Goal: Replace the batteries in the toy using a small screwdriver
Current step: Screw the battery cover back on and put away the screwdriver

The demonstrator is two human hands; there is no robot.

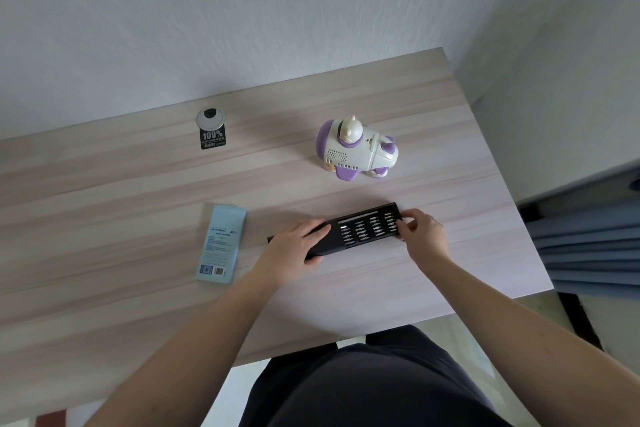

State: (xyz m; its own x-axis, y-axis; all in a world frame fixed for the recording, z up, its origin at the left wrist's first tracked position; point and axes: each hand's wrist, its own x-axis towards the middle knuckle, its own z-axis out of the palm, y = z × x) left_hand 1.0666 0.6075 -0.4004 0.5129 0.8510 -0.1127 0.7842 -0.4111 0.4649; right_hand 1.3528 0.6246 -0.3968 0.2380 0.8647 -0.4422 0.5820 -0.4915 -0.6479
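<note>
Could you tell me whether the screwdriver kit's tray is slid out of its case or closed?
Partly slid out: the screwdriver kit shows rows of bits at its right end, while the left hand holds the case and the right hand grips the tray end.

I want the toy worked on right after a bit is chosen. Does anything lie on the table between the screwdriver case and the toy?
Nothing visible does. The toy stands beyond the screwdriver case, with only bare table between them. Left hand and right hand both hold the case. The blue box lies off to the left.
</note>
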